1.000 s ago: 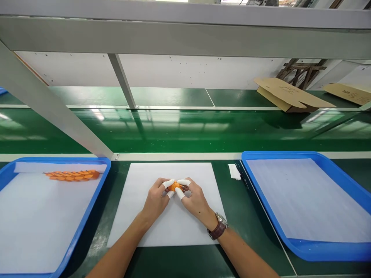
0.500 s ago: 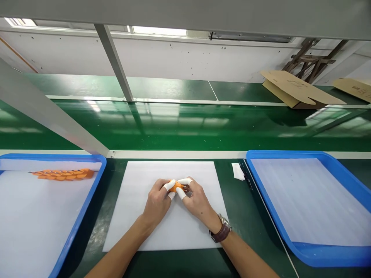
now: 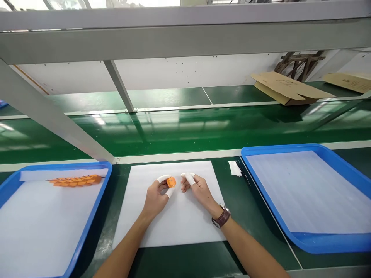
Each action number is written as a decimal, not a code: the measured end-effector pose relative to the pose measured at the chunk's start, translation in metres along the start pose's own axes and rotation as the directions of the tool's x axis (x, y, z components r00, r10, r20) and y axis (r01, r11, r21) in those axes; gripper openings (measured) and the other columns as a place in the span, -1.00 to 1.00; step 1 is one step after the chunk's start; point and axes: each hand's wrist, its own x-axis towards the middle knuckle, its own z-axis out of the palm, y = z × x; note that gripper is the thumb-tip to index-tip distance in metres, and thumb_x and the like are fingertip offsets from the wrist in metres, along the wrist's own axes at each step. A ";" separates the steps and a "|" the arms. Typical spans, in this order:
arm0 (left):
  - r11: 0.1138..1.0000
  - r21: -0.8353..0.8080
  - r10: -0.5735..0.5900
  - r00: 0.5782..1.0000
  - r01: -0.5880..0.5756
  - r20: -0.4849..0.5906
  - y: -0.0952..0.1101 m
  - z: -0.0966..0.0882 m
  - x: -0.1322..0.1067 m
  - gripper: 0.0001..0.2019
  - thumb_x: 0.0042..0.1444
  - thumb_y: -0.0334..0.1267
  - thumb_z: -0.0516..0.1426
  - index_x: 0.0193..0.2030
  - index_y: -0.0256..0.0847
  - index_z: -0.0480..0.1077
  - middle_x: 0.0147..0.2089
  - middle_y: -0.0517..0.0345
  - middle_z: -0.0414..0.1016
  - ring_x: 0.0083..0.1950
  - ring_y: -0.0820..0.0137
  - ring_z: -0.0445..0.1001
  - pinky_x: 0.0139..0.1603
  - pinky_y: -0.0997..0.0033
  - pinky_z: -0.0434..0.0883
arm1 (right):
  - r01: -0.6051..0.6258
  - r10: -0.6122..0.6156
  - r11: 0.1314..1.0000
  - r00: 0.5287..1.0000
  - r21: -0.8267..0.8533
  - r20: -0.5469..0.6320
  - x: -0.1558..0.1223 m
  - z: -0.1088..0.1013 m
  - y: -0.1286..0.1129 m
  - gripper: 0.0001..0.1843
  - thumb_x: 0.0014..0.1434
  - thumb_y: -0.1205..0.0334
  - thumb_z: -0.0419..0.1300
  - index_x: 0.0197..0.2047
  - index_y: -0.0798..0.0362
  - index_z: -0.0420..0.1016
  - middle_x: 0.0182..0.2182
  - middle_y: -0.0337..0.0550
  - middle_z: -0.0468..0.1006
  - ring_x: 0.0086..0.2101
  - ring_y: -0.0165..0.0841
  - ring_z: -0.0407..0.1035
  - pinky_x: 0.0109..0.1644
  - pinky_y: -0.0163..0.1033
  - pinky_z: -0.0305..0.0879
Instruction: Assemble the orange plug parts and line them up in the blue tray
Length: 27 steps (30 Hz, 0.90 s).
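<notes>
My left hand (image 3: 157,196) grips a small orange piece (image 3: 171,182) between thumb and fingers; white covers sit on the fingertips. The piece looks rounded and folded, its exact kind unclear. Just to its right, apart from it, my right hand (image 3: 199,188) has its covered thumb and index finger brought together in a pinch. Whatever lies between those fingertips, if anything, is too small to make out. Both hands are above a white sheet (image 3: 174,227) on the green table.
At left, a blue tray (image 3: 87,227) lined with white paper bears a row of overlapping orange pieces (image 3: 77,180). A paper-lined blue tray (image 3: 321,247) lies at right. Between it and the sheet are a white scrap (image 3: 234,168) and dark thin tools (image 3: 245,172). Cardboard (image 3: 290,87) rests behind.
My hands have come apart: the right hand has let go of the orange piece and moved slightly right. The left hand keeps the piece, now turned. The view has tilted up.
</notes>
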 end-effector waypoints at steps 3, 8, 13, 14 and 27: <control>0.989 -0.133 -0.056 0.998 0.057 0.016 0.001 -0.001 0.000 -0.57 0.10 -0.26 0.28 0.12 -0.16 0.38 0.14 -0.03 0.53 0.12 0.21 0.55 0.20 0.11 0.50 | 0.025 -0.022 0.996 0.999 -0.083 0.032 -0.001 0.001 0.002 -0.66 0.32 -0.02 0.14 -0.17 0.09 0.55 -0.46 -0.16 0.57 -0.44 -0.32 0.48 -0.28 -0.19 0.46; 0.991 -0.125 -0.033 0.998 0.040 0.058 -0.004 0.000 0.001 -0.56 0.08 -0.26 0.29 0.12 -0.16 0.38 0.18 -0.04 0.51 0.13 0.20 0.55 0.21 0.09 0.50 | 0.076 -0.069 0.985 0.996 -0.156 0.049 -0.003 0.004 0.005 -0.72 0.22 0.06 0.25 -0.08 0.04 0.58 -0.35 -0.16 0.61 -0.38 -0.32 0.47 -0.25 -0.21 0.44; 0.995 0.017 0.096 0.981 -0.100 0.170 0.005 -0.002 -0.001 -0.60 0.10 -0.26 0.27 0.11 -0.10 0.42 0.12 0.01 0.54 0.07 0.22 0.57 0.14 0.11 0.53 | 0.077 -0.074 0.973 0.997 -0.216 0.021 -0.004 0.004 0.004 -0.70 0.23 0.00 0.21 -0.19 0.05 0.60 -0.34 -0.14 0.62 -0.36 -0.30 0.47 -0.29 -0.23 0.42; 0.988 0.042 0.137 0.972 -0.147 0.192 0.010 -0.003 -0.002 -0.61 0.10 -0.27 0.27 0.09 -0.08 0.44 0.11 0.01 0.54 0.06 0.23 0.56 0.12 0.11 0.53 | 0.073 -0.072 0.974 0.997 -0.214 0.013 -0.004 0.004 0.004 -0.67 0.25 -0.03 0.17 -0.24 0.06 0.59 -0.38 -0.14 0.60 -0.39 -0.30 0.46 -0.31 -0.23 0.41; 0.940 0.255 0.335 0.739 -0.224 -0.585 0.041 -0.142 -0.025 -0.51 0.02 -0.19 0.33 0.12 -0.13 0.43 0.04 0.01 0.49 -0.14 0.37 0.54 -0.09 0.30 0.54 | 0.062 -0.028 0.933 0.995 -0.354 0.099 -0.011 -0.001 0.018 -0.59 0.25 -0.07 0.14 -0.05 0.08 0.55 -0.40 -0.10 0.58 -0.35 -0.20 0.47 -0.22 -0.13 0.38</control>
